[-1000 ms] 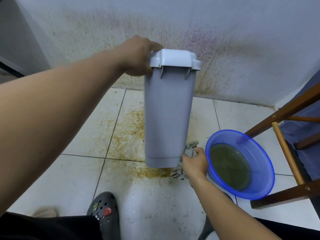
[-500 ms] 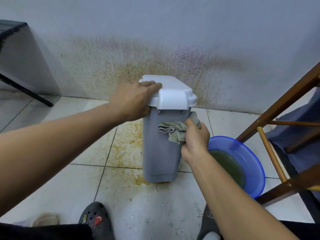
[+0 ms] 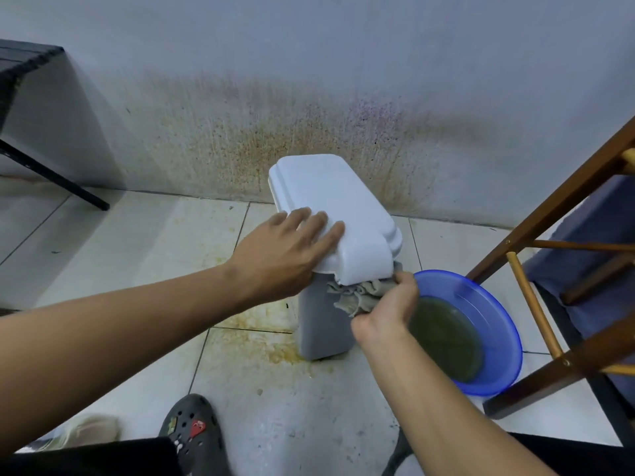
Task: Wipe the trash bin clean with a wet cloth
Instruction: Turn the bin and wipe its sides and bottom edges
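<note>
Atop the trash bin (image 3: 321,326) lid (image 3: 343,204), the left hand (image 3: 285,250) rests fingers straight; the right hand (image 3: 388,310) clutches the cloth (image 3: 357,298).

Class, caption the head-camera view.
Left hand steadies a white-lidded grey plastic trash bin; right hand presses a grey cloth under its lid.

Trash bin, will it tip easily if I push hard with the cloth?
Probably: the bin is tall and narrow on a small base. It looks like light plastic, so the left hand on the lid likely steadies it. Smooth tiles may let it slide.
</note>
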Motion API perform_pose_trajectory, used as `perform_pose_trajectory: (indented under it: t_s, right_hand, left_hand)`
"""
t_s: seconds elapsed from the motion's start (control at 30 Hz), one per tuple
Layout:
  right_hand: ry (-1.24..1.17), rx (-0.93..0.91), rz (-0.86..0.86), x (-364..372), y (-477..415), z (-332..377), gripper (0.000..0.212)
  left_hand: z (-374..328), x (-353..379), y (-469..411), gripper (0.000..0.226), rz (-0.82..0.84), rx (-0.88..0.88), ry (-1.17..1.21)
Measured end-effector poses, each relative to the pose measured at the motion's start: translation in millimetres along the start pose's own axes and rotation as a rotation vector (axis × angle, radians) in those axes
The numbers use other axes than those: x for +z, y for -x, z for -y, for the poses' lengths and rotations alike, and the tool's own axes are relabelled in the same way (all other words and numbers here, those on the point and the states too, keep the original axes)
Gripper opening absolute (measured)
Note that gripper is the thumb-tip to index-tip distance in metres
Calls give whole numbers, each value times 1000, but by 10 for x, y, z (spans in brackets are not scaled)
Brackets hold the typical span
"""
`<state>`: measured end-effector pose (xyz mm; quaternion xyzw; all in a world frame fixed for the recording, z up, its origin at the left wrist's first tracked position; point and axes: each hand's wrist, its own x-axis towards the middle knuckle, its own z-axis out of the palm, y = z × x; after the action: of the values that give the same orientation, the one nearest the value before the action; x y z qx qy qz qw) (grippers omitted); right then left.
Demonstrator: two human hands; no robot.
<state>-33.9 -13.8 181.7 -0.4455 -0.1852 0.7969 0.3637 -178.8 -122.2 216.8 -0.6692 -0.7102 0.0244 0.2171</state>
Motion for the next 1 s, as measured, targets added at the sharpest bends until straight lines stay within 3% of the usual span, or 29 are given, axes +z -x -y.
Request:
perform_pose_trajectory:
  t_s: [0.17, 0.27, 0.47, 0.6, 0.73, 1.0]
  right_hand:
    - [34, -121, -96, -4, 45, -135, 71]
    - [127, -226, -106, 79, 135, -92, 69]
    - [242, -235, -114, 82, 107, -47, 81]
    - [244, -217, -79, -16, -114, 195, 66]
    - [312, -178, -19, -205, -382, 429, 65]
    - [359, -67, 173, -440, -603, 700, 85]
  left_hand:
    - [-61, -31, -15, 82, 36, 40, -25]
    - [-41, -39, -17, 82, 23, 31, -47]
    - [-180, 53, 70, 74, 4, 22, -76]
    - [9, 82, -32, 74, -97, 84, 153]
    - [444, 68, -98, 67, -104, -195, 411]
    - [1325, 412, -32, 53, 66, -808, 506]
